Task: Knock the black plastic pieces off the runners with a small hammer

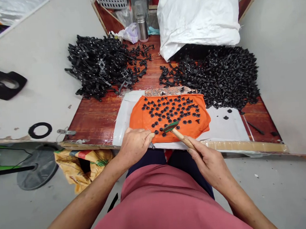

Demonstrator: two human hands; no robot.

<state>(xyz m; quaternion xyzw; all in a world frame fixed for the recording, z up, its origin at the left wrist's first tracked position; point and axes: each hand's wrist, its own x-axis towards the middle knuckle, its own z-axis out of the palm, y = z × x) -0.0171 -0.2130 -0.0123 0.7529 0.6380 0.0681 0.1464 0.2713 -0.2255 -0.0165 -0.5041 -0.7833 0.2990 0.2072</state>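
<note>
My right hand is closed around the wooden handle of a small hammer with a green head. The head hovers over or rests on an orange cloth; I cannot tell which. My left hand is curled at the cloth's front left edge, gripping a short dark rod whose end sticks out below the thumb. Many small round black plastic pieces with upright stems stand spread over the cloth. A few of them sit between my two hands.
Black connector-like parts are heaped at the left, and small black pieces at the right below a white sack. A steel flask stands behind. A black ring lies left; a thin dark tool lies right.
</note>
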